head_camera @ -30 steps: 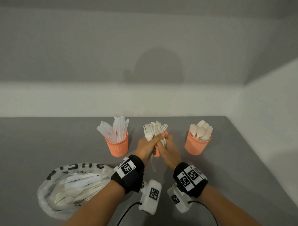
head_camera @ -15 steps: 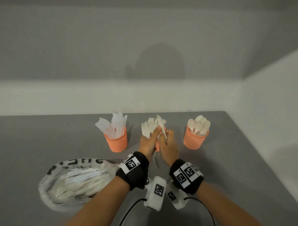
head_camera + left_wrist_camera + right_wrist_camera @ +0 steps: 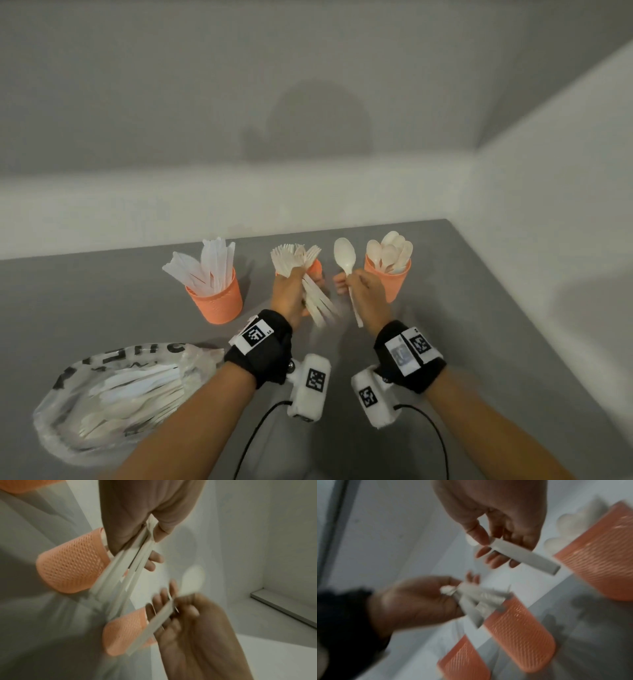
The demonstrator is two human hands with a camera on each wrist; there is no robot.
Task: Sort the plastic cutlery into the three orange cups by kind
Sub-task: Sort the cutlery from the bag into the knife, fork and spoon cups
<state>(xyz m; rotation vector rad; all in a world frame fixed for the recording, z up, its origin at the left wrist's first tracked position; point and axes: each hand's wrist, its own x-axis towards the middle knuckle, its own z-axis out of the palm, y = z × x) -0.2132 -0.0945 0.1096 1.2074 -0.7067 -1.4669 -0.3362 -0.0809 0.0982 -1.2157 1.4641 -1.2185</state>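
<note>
Looking down from the head view: your right hand (image 3: 368, 291) pinches a single white spoon (image 3: 346, 260) by its handle, bowl up, long axis near upright. The spoon cup (image 3: 394, 281), ribbed orange and already full of spoon bowls, stands just beside that hand toward the surface's right edge; the right hand is the nearer one, so the drop looks like a short shift rightward and down. Your left hand (image 3: 289, 294) grips a fanned bundle of forks (image 3: 298, 260), tines up, in front of the middle cup (image 3: 317, 267). The knife cup (image 3: 215, 301) stands further left; a clear printed bag (image 3: 113, 394) with more cutlery lies near the front left corner.

Left wrist view, blurred: fingers curl round flat, thin white handles (image 3: 130, 566); the cup walls show a mesh texture.

Right wrist view: thumb and fingertips (image 3: 479, 535) clamp the spoon's flat, square-ended handle (image 3: 525, 557), which points toward the spoon cup (image 3: 600, 555).
</note>
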